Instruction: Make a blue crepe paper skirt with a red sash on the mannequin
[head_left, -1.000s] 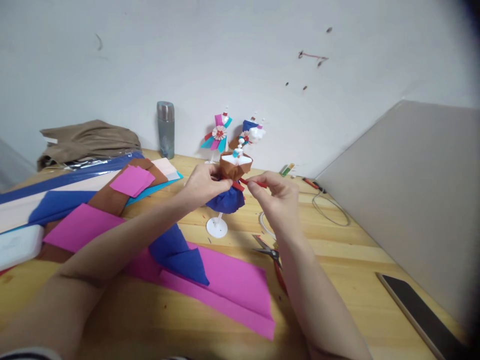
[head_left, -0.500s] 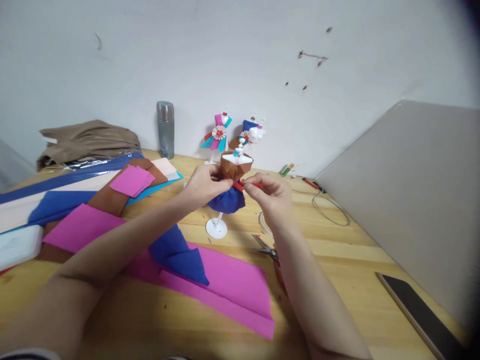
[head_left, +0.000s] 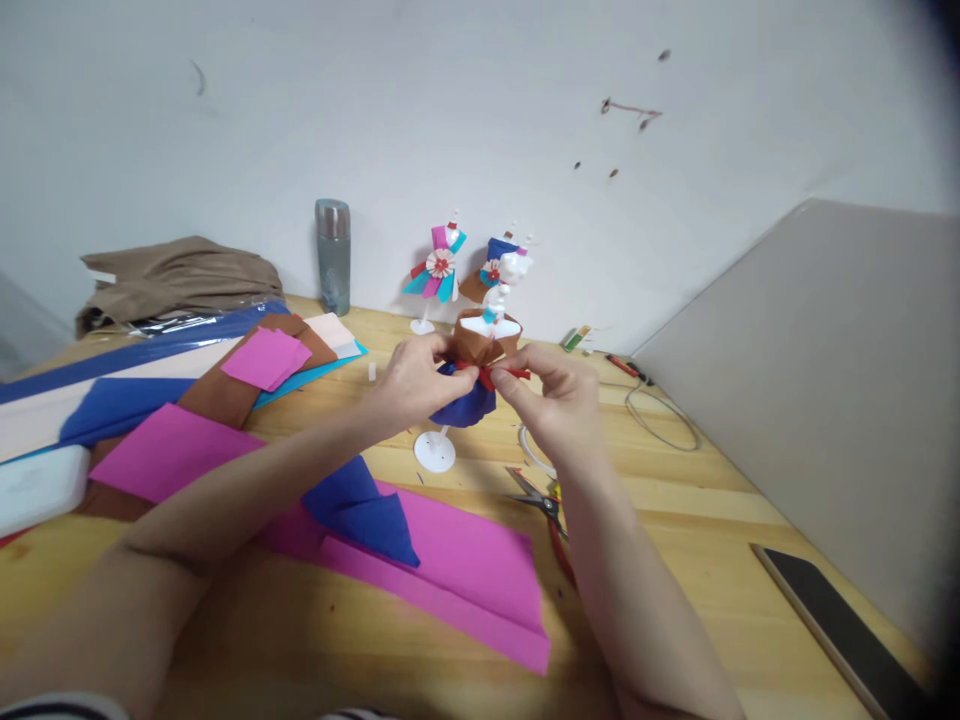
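Note:
A small white dress-form stand, its round base [head_left: 435, 452] on the table, wears a brown paper bodice [head_left: 474, 347] and a gathered blue skirt [head_left: 466, 408]. Around its waist runs a red paper strip [head_left: 486, 380]. My left hand [head_left: 429, 378] is closed at the left of the waist, thumb and fingers pinching the red strip there. From the other side my right hand [head_left: 551, 390] pinches the strip near its right end, which sticks out past my fingers. The stand tilts slightly to the right. Part of the waist is hidden behind my fingertips.
Scissors [head_left: 544, 503] lie partly open beside my right forearm. Pink paper [head_left: 480, 570] and blue paper [head_left: 367, 510] lie in front. Two decorated dress forms, one with a pink-and-teal dress [head_left: 439, 268], stand at the wall near a flask [head_left: 333, 258]. A phone [head_left: 832, 625] is at right.
The dressed form has shifted a little to the right and leans more, its skirt moving with it. Both hands have moved slightly right, still pinching at the waist.

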